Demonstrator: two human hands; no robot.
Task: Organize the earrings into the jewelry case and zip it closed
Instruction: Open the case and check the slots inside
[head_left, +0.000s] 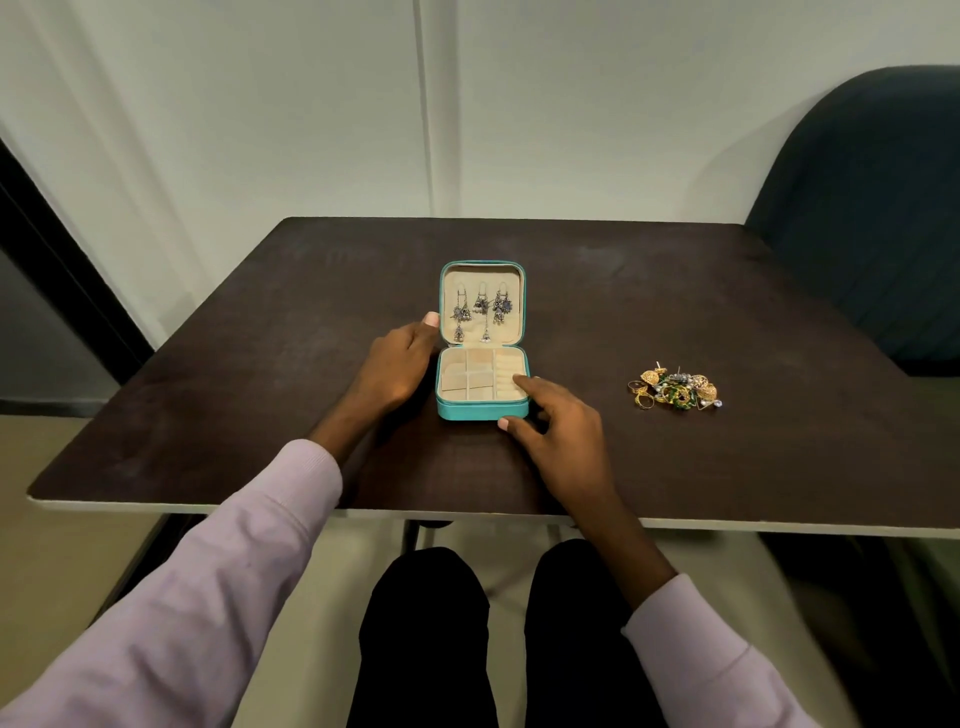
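The left hand (397, 364) grasps the open jewelry case (483, 410) at its left side. The right hand (558, 431) pinches its front right corner (forefinger inside, thumb outside). Loose earrings (675, 389) lie well apart on the table (260, 389).

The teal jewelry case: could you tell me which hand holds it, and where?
Left hand holds the teal zip-around jewelry case at its left side; right hand pinches its front right corner.
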